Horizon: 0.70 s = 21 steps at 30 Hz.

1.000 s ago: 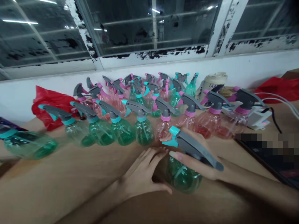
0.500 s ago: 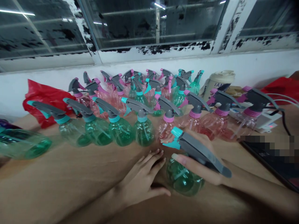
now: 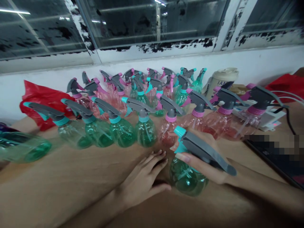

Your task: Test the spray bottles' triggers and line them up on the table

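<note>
My right hand (image 3: 201, 161) is wrapped round the neck of a green spray bottle (image 3: 187, 180) with a grey and turquoise head. The thumb lies along the near side, and a fingertip shows at the turquoise trigger (image 3: 180, 147); the other fingers are hidden behind the head. The bottle stands upright or nearly so, just right of my left hand (image 3: 147, 177). That hand rests flat on the wooden table (image 3: 95, 177), fingers stretched out, holding nothing. Beyond both hands runs a row of spray bottles, green ones (image 3: 122, 133) on the left and pink ones (image 3: 168, 133) on the right.
More spray bottles (image 3: 142, 98) crowd together behind the row, near the wall. A red plastic bag (image 3: 45, 98) lies at the left, above a tipped green bottle (image 3: 26, 147). At the right are a paper cup (image 3: 220, 84), a white device with cables (image 3: 270, 120) and a dark tablet-like screen (image 3: 273, 161).
The turquoise trigger of the held bottle has swung in toward its neck, and the fingertip on it has moved right. My left hand stays flat in place. The view has shifted slightly.
</note>
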Tool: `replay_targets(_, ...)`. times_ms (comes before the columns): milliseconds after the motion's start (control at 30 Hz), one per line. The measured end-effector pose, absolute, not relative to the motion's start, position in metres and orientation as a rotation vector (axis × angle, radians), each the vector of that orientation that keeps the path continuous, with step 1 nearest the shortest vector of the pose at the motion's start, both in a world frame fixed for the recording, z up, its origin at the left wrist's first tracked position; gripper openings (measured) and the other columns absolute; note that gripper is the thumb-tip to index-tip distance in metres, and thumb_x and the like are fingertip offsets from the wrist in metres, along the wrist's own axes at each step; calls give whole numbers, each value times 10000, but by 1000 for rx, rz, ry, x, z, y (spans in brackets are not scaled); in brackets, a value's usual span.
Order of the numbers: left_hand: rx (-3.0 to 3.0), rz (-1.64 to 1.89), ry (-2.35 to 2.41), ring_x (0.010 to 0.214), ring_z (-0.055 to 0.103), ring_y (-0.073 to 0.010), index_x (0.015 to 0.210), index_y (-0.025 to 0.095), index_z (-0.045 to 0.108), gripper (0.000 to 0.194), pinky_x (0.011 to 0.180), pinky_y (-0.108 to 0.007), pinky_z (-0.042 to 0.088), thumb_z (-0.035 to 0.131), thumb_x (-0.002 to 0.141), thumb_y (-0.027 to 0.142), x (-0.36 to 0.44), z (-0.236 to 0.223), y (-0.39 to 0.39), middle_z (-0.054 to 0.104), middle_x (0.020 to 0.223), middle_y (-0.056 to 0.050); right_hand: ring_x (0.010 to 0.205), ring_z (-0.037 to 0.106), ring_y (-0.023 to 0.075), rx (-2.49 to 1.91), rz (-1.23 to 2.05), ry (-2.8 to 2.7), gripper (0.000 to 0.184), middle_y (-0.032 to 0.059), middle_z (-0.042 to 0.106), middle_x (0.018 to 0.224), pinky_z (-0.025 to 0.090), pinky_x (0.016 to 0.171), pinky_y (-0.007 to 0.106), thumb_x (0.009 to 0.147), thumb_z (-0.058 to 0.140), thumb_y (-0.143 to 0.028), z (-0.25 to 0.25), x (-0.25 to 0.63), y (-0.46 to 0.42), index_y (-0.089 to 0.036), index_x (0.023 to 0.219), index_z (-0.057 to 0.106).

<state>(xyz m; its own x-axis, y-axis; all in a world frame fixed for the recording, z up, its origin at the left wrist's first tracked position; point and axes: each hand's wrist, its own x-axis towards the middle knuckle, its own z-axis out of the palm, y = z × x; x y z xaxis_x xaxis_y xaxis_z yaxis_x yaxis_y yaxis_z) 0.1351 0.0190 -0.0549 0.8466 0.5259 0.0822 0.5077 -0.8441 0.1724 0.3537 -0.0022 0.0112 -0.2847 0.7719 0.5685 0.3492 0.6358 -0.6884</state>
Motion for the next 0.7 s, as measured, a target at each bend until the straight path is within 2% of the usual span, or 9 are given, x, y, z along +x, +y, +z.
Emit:
replay_targets(200, 2892, 215, 809, 1355, 335, -290, 1371, 121, 399, 669, 1084, -458, 347, 481, 891, 579, 135, -58, 19, 407, 1447, -137, 678, 591, 151, -873, 519, -1887, 110, 5, 589, 769, 466, 597, 304, 834, 591, -327, 10, 355, -3, -221, 840, 564)
replay_targets(467, 2895, 295, 815, 1348, 352, -275, 1375, 157, 391, 560, 1076, -450, 366, 512, 922, 464, 135, -60, 19, 417, 1443, -119, 743, 631, 185, -805, 486, -1863, 231, 0, 626, 845, 520, 646, 320, 814, 626, -302, 7, 352, -1, -299, 1030, 546)
replay_targets(700, 2909, 275, 826, 1344, 360, -278, 1368, 150, 403, 542, 1085, -452, 359, 515, 925, 440, 136, -57, 17, 429, 1436, -113, 790, 636, 195, -842, 612, -1846, 212, 40, 643, 893, 535, 695, 335, 809, 617, -318, 5, 353, -2, -244, 1006, 597)
